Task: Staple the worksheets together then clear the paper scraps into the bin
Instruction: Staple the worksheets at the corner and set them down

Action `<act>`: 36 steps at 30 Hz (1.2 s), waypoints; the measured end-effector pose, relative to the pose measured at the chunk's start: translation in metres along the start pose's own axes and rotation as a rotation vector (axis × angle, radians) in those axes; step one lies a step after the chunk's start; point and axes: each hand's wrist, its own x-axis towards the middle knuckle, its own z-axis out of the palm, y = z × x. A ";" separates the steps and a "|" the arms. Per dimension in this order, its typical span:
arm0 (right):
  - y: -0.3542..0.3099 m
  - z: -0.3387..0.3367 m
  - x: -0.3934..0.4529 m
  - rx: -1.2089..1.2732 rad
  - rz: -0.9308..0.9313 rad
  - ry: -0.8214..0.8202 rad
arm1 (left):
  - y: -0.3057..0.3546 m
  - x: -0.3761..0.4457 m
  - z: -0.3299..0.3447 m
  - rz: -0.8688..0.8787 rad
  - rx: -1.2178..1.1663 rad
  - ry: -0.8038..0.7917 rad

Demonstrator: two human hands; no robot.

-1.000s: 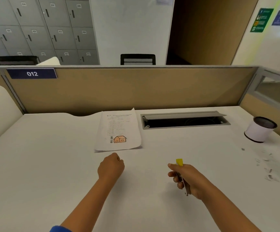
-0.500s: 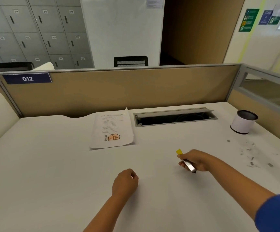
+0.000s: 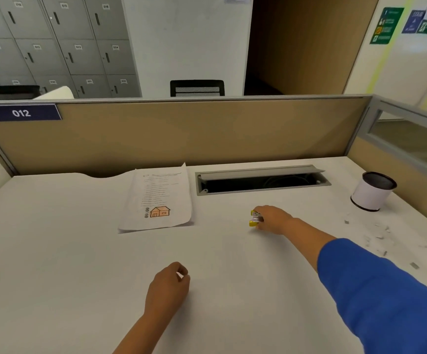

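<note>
The worksheets (image 3: 160, 198) lie stacked on the white desk (image 3: 53, 251) near the partition, an orange house drawn at the bottom of the top sheet. To their right my right hand (image 3: 273, 218) grips a small yellow and silver stapler (image 3: 255, 218) down at the desk surface. My left hand (image 3: 169, 287) rests nearer to me, fingers curled, holding nothing. Several small paper scraps (image 3: 378, 237) are scattered at the right of the desk. A small white bin with a dark rim (image 3: 372, 191) stands beyond them.
An open cable tray (image 3: 261, 181) is set into the desk behind my right hand. A tan partition (image 3: 181, 134) closes the desk's far side and a glazed one (image 3: 411, 139) the right side. Chairs and lockers stand beyond.
My right hand has carried the stapler forward and down to the desk, right of the worksheets. My left hand has drawn back from the worksheets toward me. The camera has shifted.
</note>
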 end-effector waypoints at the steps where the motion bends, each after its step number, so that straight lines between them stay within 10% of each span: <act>1: 0.000 0.000 0.006 -0.013 -0.017 -0.005 | -0.001 0.001 0.000 -0.004 0.003 0.006; 36: -0.013 -0.003 0.039 -0.077 -0.113 0.026 | 0.010 -0.007 -0.007 -0.062 -0.005 0.087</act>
